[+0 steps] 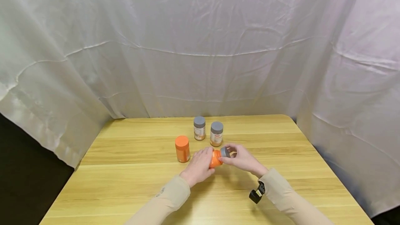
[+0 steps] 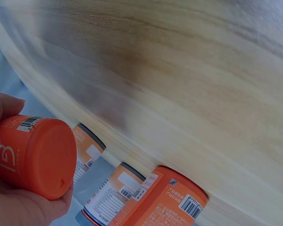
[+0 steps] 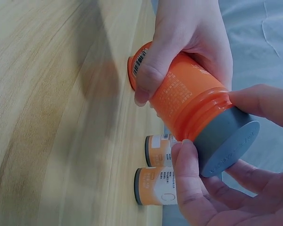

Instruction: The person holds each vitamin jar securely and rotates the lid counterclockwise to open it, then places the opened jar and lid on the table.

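Note:
My left hand [image 1: 200, 165] grips an orange bottle [image 1: 215, 159] around its body and holds it tilted above the table. In the left wrist view, the smooth orange base of that bottle faces the camera. The fingers and thumb of my right hand [image 1: 242, 158] pinch a grey cap [image 3: 231, 141] at the bottle's mouth. Part of the orange neck shows beside the cap in the right wrist view. Whether the cap's thread is engaged, I cannot tell. Just left of my left hand stands an upright orange jar [image 1: 182, 149] with an orange lid.
Behind my hands, two upright jars with grey lids, one at the back [image 1: 199, 128] and one nearer [image 1: 216, 134], stand close together on the wooden table [image 1: 125, 180]. A pale curtain [image 1: 200, 72] hangs along the table's far edge and sides.

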Demonstrator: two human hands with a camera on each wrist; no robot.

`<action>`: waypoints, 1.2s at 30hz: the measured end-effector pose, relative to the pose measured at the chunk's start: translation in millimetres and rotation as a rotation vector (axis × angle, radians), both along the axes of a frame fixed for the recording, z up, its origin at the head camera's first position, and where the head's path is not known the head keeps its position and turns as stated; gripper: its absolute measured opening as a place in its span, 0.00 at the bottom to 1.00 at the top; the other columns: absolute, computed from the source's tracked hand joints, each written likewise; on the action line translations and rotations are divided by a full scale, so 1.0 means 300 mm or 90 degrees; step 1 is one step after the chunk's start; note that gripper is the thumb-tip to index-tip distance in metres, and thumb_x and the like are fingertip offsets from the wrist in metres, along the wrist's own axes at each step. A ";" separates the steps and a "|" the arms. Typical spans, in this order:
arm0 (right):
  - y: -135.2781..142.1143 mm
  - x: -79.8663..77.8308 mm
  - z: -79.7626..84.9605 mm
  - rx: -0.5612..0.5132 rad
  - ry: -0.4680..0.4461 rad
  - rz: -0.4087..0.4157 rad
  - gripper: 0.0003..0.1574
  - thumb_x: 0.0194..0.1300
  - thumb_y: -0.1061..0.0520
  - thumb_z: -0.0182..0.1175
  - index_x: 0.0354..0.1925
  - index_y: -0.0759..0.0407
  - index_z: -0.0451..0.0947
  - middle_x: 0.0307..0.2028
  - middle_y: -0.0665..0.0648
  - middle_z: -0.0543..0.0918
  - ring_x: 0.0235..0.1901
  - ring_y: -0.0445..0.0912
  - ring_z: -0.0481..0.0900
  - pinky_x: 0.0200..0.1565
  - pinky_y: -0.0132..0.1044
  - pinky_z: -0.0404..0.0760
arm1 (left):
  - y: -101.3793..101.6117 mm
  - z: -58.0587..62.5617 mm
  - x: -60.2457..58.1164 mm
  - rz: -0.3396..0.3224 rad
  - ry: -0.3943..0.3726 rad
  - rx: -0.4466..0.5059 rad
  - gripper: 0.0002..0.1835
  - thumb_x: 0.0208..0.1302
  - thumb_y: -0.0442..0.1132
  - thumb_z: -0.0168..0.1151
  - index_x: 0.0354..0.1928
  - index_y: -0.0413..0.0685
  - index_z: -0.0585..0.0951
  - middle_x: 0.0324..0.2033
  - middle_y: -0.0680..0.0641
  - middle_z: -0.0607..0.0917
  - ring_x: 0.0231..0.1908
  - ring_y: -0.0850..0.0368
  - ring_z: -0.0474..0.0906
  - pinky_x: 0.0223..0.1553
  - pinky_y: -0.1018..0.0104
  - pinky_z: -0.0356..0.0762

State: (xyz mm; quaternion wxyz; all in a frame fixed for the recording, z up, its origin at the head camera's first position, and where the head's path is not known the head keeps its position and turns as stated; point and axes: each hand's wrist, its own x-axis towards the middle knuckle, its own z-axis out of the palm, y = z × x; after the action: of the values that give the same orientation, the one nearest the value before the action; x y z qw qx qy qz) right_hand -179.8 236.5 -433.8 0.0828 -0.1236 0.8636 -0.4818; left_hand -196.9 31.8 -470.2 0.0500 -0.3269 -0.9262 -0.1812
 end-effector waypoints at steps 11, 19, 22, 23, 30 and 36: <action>0.000 0.006 -0.003 -0.024 0.020 0.011 0.29 0.62 0.55 0.70 0.57 0.65 0.75 0.47 0.64 0.83 0.39 0.48 0.82 0.40 0.35 0.83 | -0.013 0.016 0.005 -0.005 -0.025 0.015 0.33 0.58 0.40 0.74 0.62 0.41 0.68 0.49 0.46 0.81 0.47 0.53 0.77 0.54 0.55 0.75; 0.012 0.016 -0.002 -0.006 0.078 0.028 0.29 0.59 0.56 0.71 0.57 0.62 0.76 0.48 0.62 0.84 0.44 0.51 0.80 0.46 0.39 0.81 | -0.022 0.025 0.003 -0.018 -0.044 0.051 0.33 0.58 0.40 0.73 0.62 0.41 0.68 0.48 0.47 0.81 0.46 0.54 0.77 0.55 0.55 0.76; 0.014 0.020 -0.002 -0.003 0.091 0.034 0.29 0.58 0.57 0.72 0.57 0.61 0.76 0.47 0.61 0.84 0.45 0.51 0.80 0.48 0.39 0.81 | -0.025 0.026 0.000 -0.023 -0.050 0.068 0.32 0.57 0.39 0.73 0.61 0.42 0.68 0.46 0.48 0.81 0.45 0.56 0.76 0.52 0.57 0.76; 0.014 0.021 -0.002 -0.005 0.092 0.034 0.29 0.58 0.58 0.72 0.57 0.62 0.76 0.47 0.62 0.84 0.45 0.51 0.80 0.47 0.38 0.81 | -0.027 0.027 -0.001 -0.025 -0.052 0.073 0.32 0.57 0.39 0.73 0.61 0.43 0.69 0.46 0.49 0.81 0.44 0.56 0.76 0.51 0.58 0.76; 0.012 0.024 -0.003 -0.033 0.084 0.037 0.31 0.59 0.59 0.72 0.59 0.62 0.75 0.50 0.65 0.83 0.45 0.51 0.82 0.40 0.33 0.82 | -0.046 0.028 0.001 -0.027 -0.069 0.103 0.31 0.57 0.39 0.73 0.60 0.45 0.70 0.44 0.51 0.81 0.42 0.58 0.77 0.46 0.64 0.76; 0.000 0.028 -0.003 -0.072 0.084 0.054 0.32 0.60 0.60 0.71 0.60 0.64 0.74 0.51 0.68 0.81 0.46 0.52 0.82 0.42 0.32 0.85 | -0.079 0.029 0.007 -0.039 -0.100 0.158 0.29 0.56 0.38 0.71 0.58 0.47 0.70 0.44 0.52 0.81 0.40 0.61 0.78 0.47 0.64 0.79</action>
State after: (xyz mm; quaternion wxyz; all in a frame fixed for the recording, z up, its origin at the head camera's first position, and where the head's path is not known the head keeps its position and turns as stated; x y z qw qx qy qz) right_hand -171.5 236.5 -434.9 0.0390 -0.1964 0.8326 -0.5164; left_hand -194.7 8.1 -461.5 0.0115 -0.3315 -0.8872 -0.3207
